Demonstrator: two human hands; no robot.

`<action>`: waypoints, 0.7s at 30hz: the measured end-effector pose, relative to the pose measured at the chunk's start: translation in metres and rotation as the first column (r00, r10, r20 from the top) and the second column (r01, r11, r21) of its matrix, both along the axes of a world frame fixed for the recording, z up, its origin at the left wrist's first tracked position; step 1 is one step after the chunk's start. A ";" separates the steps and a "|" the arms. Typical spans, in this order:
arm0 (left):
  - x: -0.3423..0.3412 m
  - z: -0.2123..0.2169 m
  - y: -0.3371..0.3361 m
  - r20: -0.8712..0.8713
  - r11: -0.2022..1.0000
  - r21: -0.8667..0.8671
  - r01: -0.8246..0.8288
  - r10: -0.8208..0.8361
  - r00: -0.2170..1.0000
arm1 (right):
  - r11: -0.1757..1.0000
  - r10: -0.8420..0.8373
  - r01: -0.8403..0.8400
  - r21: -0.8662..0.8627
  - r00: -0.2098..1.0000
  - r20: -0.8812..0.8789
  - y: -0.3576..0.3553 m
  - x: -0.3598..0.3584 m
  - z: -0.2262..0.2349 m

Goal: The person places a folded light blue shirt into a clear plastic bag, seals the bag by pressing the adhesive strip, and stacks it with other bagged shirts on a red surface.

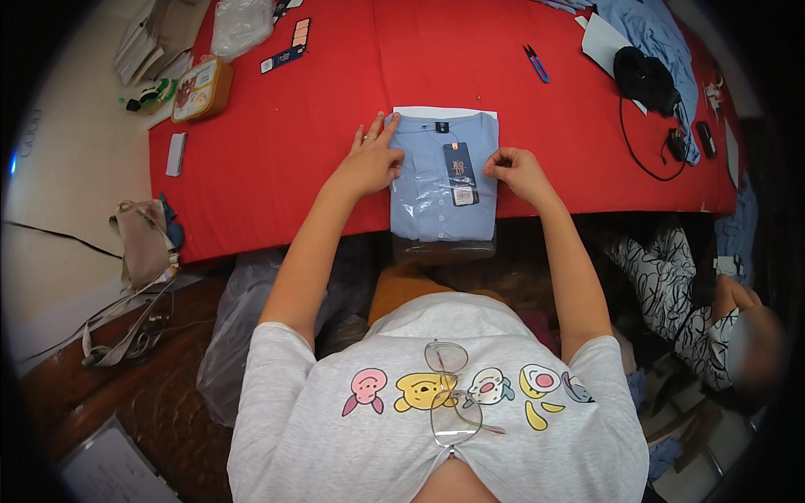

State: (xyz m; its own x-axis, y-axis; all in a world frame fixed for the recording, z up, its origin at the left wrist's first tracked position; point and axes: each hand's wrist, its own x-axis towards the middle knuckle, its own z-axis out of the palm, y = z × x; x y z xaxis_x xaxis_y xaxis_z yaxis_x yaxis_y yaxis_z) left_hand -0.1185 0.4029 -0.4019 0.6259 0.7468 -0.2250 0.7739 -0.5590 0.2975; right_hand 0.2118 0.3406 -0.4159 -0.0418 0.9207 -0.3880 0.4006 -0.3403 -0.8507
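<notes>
A folded light-blue shirt lies near the front edge of the red-covered table, inside a clear plastic bag whose lower end hangs past the edge. White card shows along its top. A dark blue hang tag rests on the shirt's right half, and small buttons run down its middle. At the upper left edge of the packet, my left hand has its fingers stretched and apart, touching the packet. My right hand is closed in a pinch at the right edge beside the tag; what it holds is too small to make out.
Blue-handled thread snips lie at the far right, before a black cloth-like bundle and blue garments. At left are a lunch-box-like container, a notepad and loose tags. Another person's patterned clothing shows at right.
</notes>
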 end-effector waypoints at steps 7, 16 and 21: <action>0.011 0.009 0.035 -0.100 0.979 -0.203 0.032 -0.053 0.994 | 0.983 0.178 -0.170 -0.066 0.973 0.148 -0.004 0.002 0.011; -0.003 -0.001 0.041 0.042 0.968 -0.249 0.033 -0.024 0.999 | 0.982 -0.091 0.083 -0.171 0.995 -0.039 -0.034 0.009 -0.011; -0.006 -0.009 0.041 0.096 0.969 -0.243 0.031 -0.008 0.995 | 0.989 -0.016 0.022 -0.145 0.999 0.044 -0.043 0.002 -0.011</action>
